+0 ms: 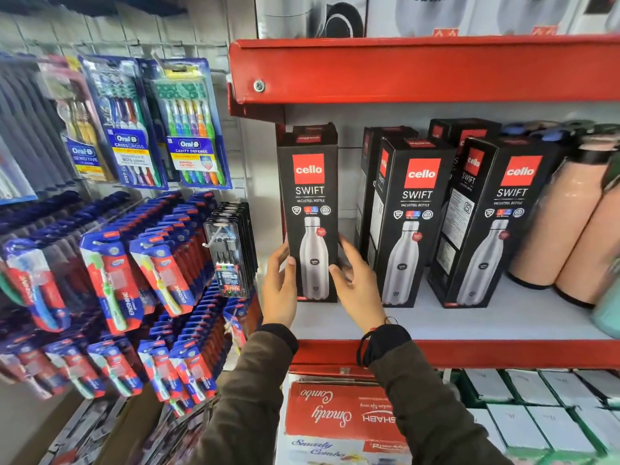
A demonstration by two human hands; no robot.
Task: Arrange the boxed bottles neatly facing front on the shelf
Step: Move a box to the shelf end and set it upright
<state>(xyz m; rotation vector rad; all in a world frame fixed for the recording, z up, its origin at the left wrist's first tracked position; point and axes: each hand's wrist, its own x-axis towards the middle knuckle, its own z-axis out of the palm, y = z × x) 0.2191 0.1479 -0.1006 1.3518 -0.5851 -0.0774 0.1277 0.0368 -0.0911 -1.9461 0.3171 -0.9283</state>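
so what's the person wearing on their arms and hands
Both hands, left hand and right hand, are bare, no gloves. The olive-brown jacket sleeves end in black knit cuffs. A thin dark cord bracelet circles the right wrist.

Five black boxed bottles (pixel 310 213); two hands; two peach flasks (pixel 557 223).

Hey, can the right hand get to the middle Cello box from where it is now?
Probably yes. The right hand sits by the left box, and only bare shelf separates it from the middle box, whose front face is unobstructed.
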